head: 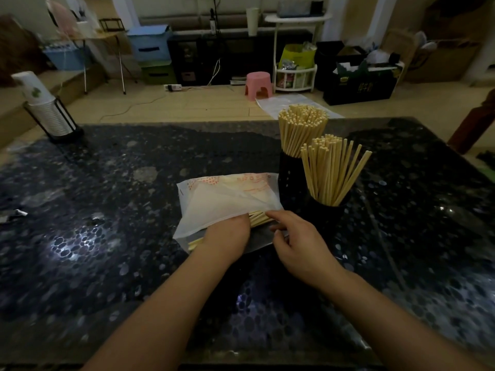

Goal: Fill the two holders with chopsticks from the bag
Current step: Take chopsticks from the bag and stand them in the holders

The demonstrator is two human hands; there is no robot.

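A translucent plastic bag (225,202) with red print lies flat on the dark speckled table (107,210). My left hand (227,234) reaches into its open near end, fingers hidden under the plastic among the loose chopsticks (258,218) inside. My right hand (297,242) rests just to the right at the bag's mouth, fingers curled on its lower edge, index finger near the chopstick tips. Two black holders stand to the right of the bag: the far holder (290,178) is packed with chopsticks, the near holder (328,218) holds a looser, fanned bunch.
A black rack with a stack of paper cups (51,113) stands at the table's far left corner. A small crumpled wrapper (13,214) lies at the left edge. Beyond the table the floor holds a pink stool (258,85), boxes and shelves.
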